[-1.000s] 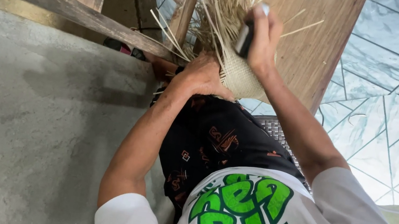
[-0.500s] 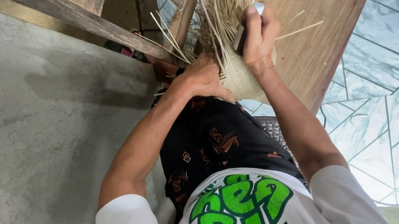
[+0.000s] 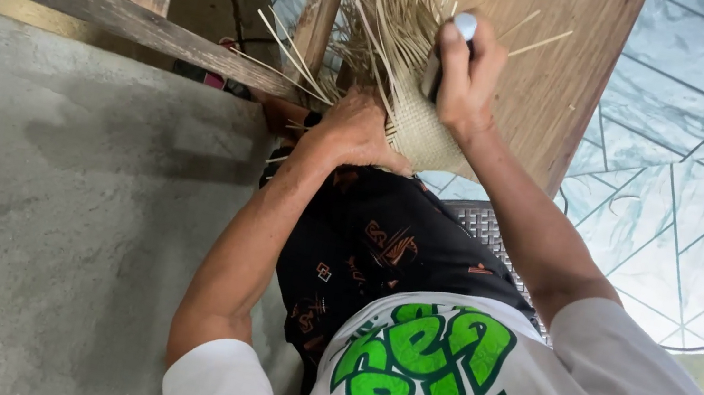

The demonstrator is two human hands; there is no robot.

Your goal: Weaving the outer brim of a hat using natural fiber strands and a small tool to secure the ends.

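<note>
Half-woven pale straw basketwork, loose stiff strands fanning upward, sits over my lap against the brown wooden board. My left hand is cupped on its woven base, fingers curled tight. My right hand is closed around a small dark tool with a white tip, pressed to the weave. It looks light and springy; the strands seem brittle, so I'd grip the tight woven part.

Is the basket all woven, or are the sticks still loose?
Part woven: the basket has a tight woven base, but loose strips fan out, unwoven, on top.
</note>
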